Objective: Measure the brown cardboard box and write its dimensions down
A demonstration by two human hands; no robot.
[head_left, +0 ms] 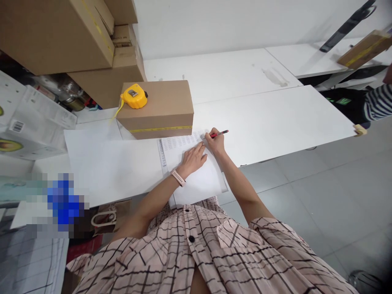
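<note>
Your right hand point(216, 143) is closed around a red pencil point(219, 133), fingers pinched low on the shaft. Its tip sits at the far end of the printed sheet point(199, 183), among rows of small print. Your left hand point(193, 159) lies open and flat on that sheet, palm down, gripping nothing, just beside the right. The sheet rests on the white surface point(275, 118), with its far edge close against a cardboard box point(159, 108) that carries a yellow tape measure point(134, 96) on top.

The main risk, as I judge it, is the sheet shifting. Its near end seems to reach past the edge of the surface toward your lap, so only your flat left hand pins it. Ease that pressure mid-stroke and the pencil could drag the paper and smear the mark.

The box stands so near that your knuckles could bump it and jog the line.

The rows are fine and tightly packed, and your left fingers cover some of them, so a mark could land in the wrong row.
</note>
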